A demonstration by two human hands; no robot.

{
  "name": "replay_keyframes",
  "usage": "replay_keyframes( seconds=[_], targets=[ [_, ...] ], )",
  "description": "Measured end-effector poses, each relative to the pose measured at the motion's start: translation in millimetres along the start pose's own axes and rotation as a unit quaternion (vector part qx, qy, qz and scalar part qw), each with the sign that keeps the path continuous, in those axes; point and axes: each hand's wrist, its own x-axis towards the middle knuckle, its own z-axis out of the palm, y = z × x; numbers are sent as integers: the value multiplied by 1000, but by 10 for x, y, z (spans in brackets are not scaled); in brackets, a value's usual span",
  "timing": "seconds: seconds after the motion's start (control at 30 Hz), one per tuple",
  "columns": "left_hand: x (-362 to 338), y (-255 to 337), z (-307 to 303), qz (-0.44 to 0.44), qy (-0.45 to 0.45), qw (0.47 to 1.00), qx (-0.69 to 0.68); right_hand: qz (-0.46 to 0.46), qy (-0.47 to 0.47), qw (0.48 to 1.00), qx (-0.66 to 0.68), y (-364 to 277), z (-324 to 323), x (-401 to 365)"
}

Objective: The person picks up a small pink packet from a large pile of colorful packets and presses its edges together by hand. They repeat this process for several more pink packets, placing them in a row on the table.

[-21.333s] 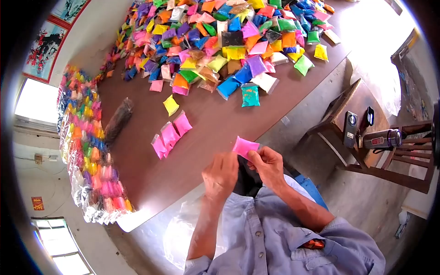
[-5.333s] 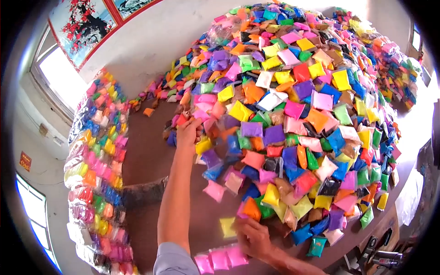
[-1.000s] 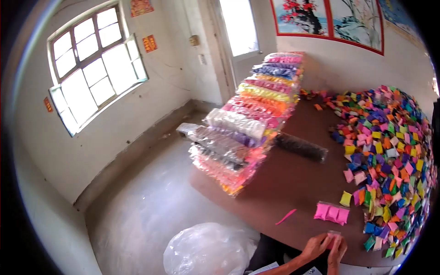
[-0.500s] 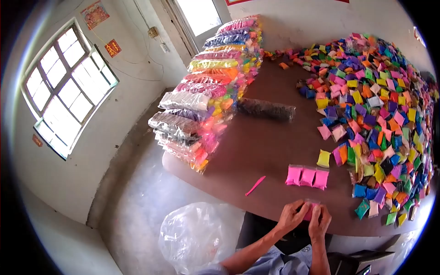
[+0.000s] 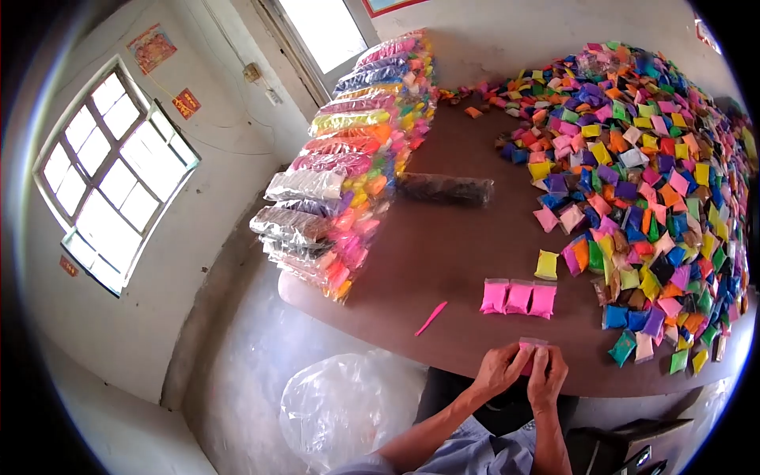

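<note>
Between my two hands, at the near edge of the brown table (image 5: pixel 356 317), is a small pink packet (image 5: pixel 530 343) with a clear top. My left hand (image 5: pixel 499 370) pinches it from the left and my right hand (image 5: pixel 548 375) from the right; the fingers hide most of it. Just beyond my hands, a row of three bright pink packets (image 5: pixel 518 298) lies flat. A yellow packet (image 5: pixel 546 264) sits behind the row. Left of my hands lies a thin pink plastic tool (image 5: pixel 431 318).
A large heap of multicoloured packets (image 5: pixel 633 198) covers the table's right side. Long filled clear bags (image 5: pixel 340 158) are stacked along the left edge, with a dark roll-shaped bag (image 5: pixel 445 190) beside them. A big clear plastic bag (image 5: pixel 348 408) stands below the table's near edge.
The view has shifted slightly, so the table's things sit a little further left and up. Both hands keep the pink packet between their fingers, and its clear top shows more now.
</note>
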Motion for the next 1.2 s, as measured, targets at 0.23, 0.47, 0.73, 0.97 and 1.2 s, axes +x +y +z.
replay_keyframes(
  seconds=[0.23, 0.47, 0.73, 0.97, 1.2],
  targets=[
    [-55, -197, 17, 16, 13, 999, 37, 31, -50, 998, -11, -35, -16, 30],
    [-56, 198, -68, -19, -24, 999, -22, 59, 28, 997, 34, 53, -8, -74],
    [-47, 8, -44, 52, 2, 998, 32, 44, -23, 999, 6, -5, -4, 7],
    [-2, 127, -70, 29, 1, 999, -36, 77, -20, 996, -26, 95, -33, -33],
    [-15, -9, -22, 91, 9, 996, 0, 69, 5, 997, -30, 215, -35, -50]
  ],
)
